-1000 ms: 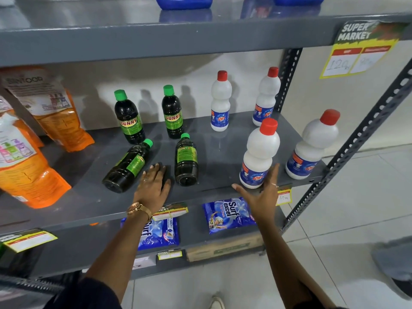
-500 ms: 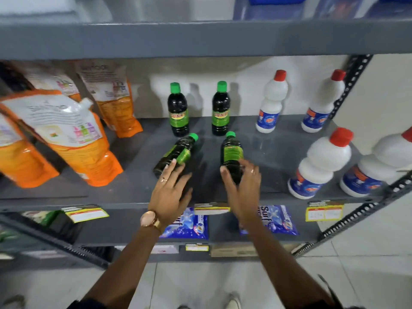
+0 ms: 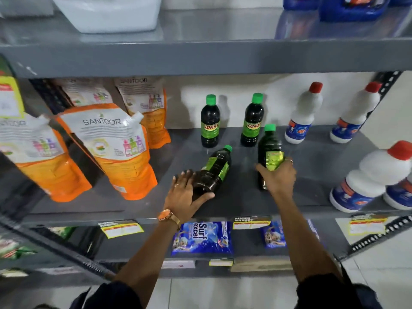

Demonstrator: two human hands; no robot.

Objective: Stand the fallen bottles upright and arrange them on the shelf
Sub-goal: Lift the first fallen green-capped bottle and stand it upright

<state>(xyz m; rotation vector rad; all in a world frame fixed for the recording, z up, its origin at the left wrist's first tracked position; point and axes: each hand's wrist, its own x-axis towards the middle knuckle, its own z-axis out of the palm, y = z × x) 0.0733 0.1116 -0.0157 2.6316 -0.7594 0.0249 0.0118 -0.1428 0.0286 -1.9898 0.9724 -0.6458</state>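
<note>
Two dark bottles with green caps and green labels are in my hands on the grey middle shelf [image 3: 312, 166]. My right hand [image 3: 278, 177] is wrapped around the right bottle [image 3: 268, 148], which is tilted up, nearly upright, cap towards the back. My left hand [image 3: 184, 196] closes over the base of the left bottle [image 3: 215, 169], which still lies on its side with its cap pointing back right. Two more such bottles [image 3: 210, 121] [image 3: 253, 120] stand upright at the back.
Several white bottles with red caps [image 3: 304, 114] [image 3: 374, 175] stand on the right. Orange Santoor pouches [image 3: 116, 148] lean on the left. Blue Surf Excel packets [image 3: 201, 237] lie on the shelf below. The upper shelf edge [image 3: 200, 56] overhangs above.
My right hand has gripped the right fallen bottle and raised it towards upright. My left hand has closed onto the base of the left bottle. The camera moved nearer.
</note>
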